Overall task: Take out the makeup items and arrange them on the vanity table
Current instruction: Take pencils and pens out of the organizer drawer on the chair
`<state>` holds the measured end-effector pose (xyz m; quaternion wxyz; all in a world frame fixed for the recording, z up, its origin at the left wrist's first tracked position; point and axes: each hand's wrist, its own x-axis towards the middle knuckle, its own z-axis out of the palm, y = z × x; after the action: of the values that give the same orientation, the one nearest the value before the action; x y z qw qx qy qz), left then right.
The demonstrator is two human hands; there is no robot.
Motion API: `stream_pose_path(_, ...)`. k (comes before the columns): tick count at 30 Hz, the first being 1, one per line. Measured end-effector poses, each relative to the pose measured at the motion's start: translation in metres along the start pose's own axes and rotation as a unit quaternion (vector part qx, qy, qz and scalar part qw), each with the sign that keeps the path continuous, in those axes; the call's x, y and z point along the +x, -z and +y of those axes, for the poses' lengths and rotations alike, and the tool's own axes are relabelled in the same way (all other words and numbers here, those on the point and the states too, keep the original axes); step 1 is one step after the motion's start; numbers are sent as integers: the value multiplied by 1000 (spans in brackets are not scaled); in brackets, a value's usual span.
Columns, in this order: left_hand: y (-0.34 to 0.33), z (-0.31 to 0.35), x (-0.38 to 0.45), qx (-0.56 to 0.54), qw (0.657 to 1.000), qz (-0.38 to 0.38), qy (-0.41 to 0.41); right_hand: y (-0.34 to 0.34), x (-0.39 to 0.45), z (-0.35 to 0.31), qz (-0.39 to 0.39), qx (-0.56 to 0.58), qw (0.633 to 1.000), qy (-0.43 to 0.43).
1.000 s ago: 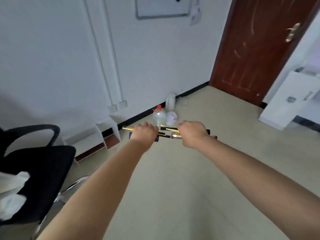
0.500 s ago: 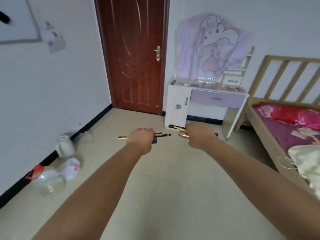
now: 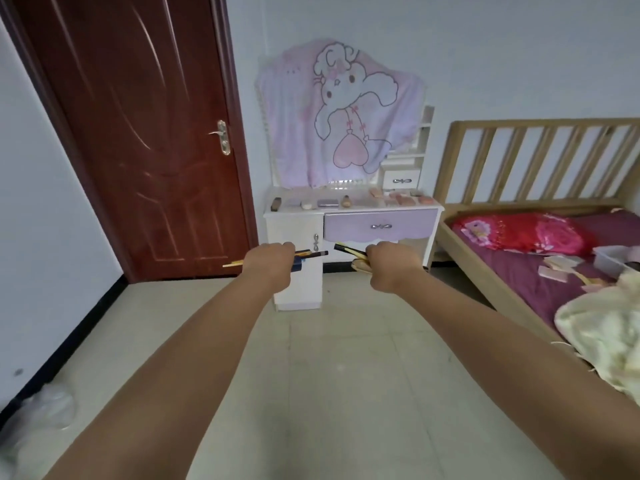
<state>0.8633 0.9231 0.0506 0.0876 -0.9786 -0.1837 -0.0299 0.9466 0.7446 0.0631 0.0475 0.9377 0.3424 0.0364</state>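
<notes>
Gold-and-black makeup brushes (image 3: 311,253) sit gripped in the curled fingers of both the left hand (image 3: 268,265) and right hand (image 3: 389,266), mid-carry; next, reach the vanity table (image 3: 351,212) and lay them down.

Dark red door (image 3: 138,133), slatted wooden bed (image 3: 540,161), red pillow (image 3: 519,233), tiled floor (image 3: 346,375)
</notes>
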Motion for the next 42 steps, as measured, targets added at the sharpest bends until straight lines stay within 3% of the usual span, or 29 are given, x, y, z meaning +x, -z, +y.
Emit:
stream_pose_path(10,-73,-8,277,3,998,-14,-62,-51,270,69,-14,22,1000,-12)
stream_pose_path(28,-154,-63,766,-38,997,-41,-54,-82,753,172,-3,12,1000,17)
stream_pose_path(37,-216,-64,957,-64,990,-99,-79,-160,933,220,-118,0,993,-16)
stream_pose_path(42,-278,-42,1021,-108,977,-177,-53,-221,1025,254,-173,10,985,-9)
